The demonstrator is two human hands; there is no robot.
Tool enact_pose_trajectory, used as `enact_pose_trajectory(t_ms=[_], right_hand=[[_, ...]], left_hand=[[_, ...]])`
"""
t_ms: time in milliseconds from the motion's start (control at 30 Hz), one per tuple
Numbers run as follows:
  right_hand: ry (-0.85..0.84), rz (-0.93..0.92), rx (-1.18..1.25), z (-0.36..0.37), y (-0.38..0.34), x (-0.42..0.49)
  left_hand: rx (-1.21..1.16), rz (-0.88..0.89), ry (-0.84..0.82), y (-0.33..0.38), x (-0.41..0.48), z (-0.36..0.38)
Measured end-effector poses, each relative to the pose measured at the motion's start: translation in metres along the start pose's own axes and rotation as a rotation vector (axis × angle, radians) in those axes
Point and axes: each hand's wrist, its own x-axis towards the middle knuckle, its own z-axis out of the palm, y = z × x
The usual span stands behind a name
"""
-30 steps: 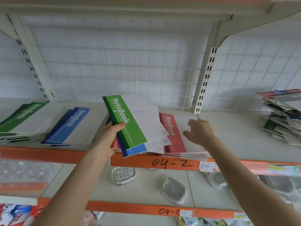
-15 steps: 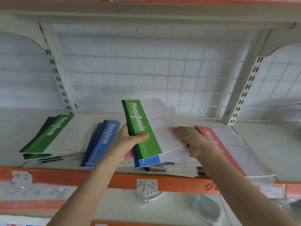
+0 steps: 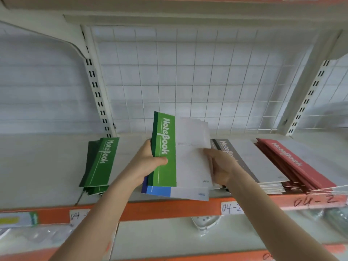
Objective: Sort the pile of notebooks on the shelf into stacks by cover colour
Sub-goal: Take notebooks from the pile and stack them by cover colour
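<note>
The grip of the left hand is closed round the spine side of a bundle of notebooks. The thumb lies across the cover of the top green notebook and the fingers are tucked out of sight beneath. The right hand pinches the opposite, open edge, thumb on the pale part of the top cover. Whether it has hold of that one book or of several cannot be told. A blue notebook shows under the green one at the near end.

The bundle is held over the front of the shelf, tilted up toward the person. Its long axis runs from front to back. The green stack, where the top book would seem to belong, lies on the shelf to the left of the bundle, near the left hand. Its spines run close to the same way, leaning a little. The left hand is the nearer of the two, so a short carry leftward with barely a turn looks enough.

To the right, behind the right hand, lie a grey stack and beyond it a red stack. Both forearms reach up from below, the wrists roughly level and the hands apart by the width of the book.
</note>
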Motion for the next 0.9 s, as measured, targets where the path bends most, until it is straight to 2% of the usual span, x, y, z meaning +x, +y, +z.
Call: enact_pose_trajectory(t_ms=[267,467,700,800,900], right_hand=[[0.126,-0.079,0.059,0.025,0.013,-0.006],[0.088,-0.081,0.036,0.037,0.02,-0.01],[0.187,-0.101,-0.006,0.044,0.021,-0.005],[0.194,-0.156,-0.039,0.047,0.017,-0.004],[0.186,-0.199,-0.066,0.047,0.013,-0.004]], left_hand=[[0.193,0.065,0.07,-0.017,0.003,-0.022],[0.224,0.076,0.114,-0.031,0.005,-0.036],[0.223,0.058,0.208,-0.039,0.015,-0.054],[0.328,0.082,0.27,-0.039,0.013,-0.069],[0.549,0.06,0.346,-0.043,0.009,-0.086]])
